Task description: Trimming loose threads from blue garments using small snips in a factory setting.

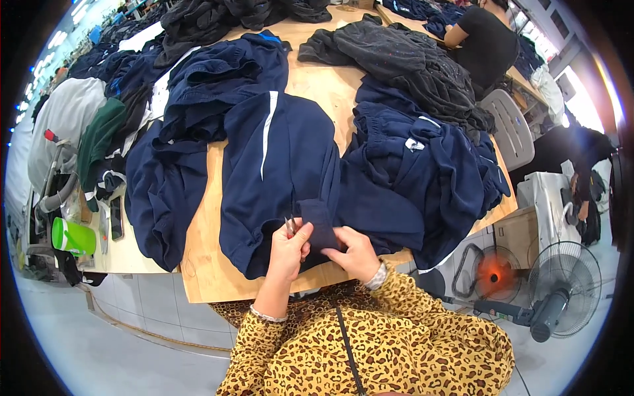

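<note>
Low in the middle of the frame: left hand (pixel 288 247) curled around small metal snips (pixel 289 226), blades poking up above the knuckles, thumb and fingertips also nipping the near edge of a dark navy fabric strip (pixel 320 224). Right hand (pixel 356 253) just beside it, fingers pressed together on the lower right corner of that same strip, wristwatch (pixel 378 276) at the cuff of a leopard-print sleeve (pixel 422 310). Strip standing up from the navy garment (pixel 277 165) with a white stripe (spread flat across the centre of the frame), hem hanging over the near edge of the wooden tabletop (pixel 317 86). More navy clothing heaped at centre right (pixel 429 165), a dark grey pile (pixel 409 59) above that, further navy pieces (pixel 218 72) toward the upper left. Green cup (pixel 71 237) at the far left edge, below the tabletop's level. Two floor fans (pixel 561 290) in the lower right. Another person in a black top (pixel 489 39) at the upper right, bent over a separate tabletop.
</note>
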### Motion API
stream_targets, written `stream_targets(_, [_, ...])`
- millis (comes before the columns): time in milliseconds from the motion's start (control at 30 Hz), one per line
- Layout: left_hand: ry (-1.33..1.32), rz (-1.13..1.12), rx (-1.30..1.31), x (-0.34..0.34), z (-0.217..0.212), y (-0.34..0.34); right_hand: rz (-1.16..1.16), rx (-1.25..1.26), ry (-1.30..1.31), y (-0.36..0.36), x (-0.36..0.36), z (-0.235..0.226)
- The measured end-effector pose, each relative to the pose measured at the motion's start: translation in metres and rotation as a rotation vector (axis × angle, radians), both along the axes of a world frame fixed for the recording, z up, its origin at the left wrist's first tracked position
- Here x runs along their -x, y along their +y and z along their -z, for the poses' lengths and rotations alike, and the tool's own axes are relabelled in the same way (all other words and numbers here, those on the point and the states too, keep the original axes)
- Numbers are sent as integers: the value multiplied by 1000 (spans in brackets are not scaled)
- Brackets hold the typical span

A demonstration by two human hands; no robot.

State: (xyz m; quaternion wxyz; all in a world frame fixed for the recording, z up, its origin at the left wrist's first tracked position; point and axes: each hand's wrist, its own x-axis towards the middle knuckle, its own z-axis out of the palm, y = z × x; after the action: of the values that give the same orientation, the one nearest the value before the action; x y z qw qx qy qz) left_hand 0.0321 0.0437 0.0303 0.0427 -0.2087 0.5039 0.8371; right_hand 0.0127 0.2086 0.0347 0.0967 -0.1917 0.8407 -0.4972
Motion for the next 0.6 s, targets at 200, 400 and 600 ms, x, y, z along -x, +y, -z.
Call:
stream_targets(200, [543,181,1091,8,-32,-46,153,-172,734,16,1,7])
stream_targets(400, [462,647,1558,20,8,-57,240,24,1133,35,7,21])
stream_targets(600, [626,-311,1511,-8,48,-79,600,-213,1120,81,10,59])
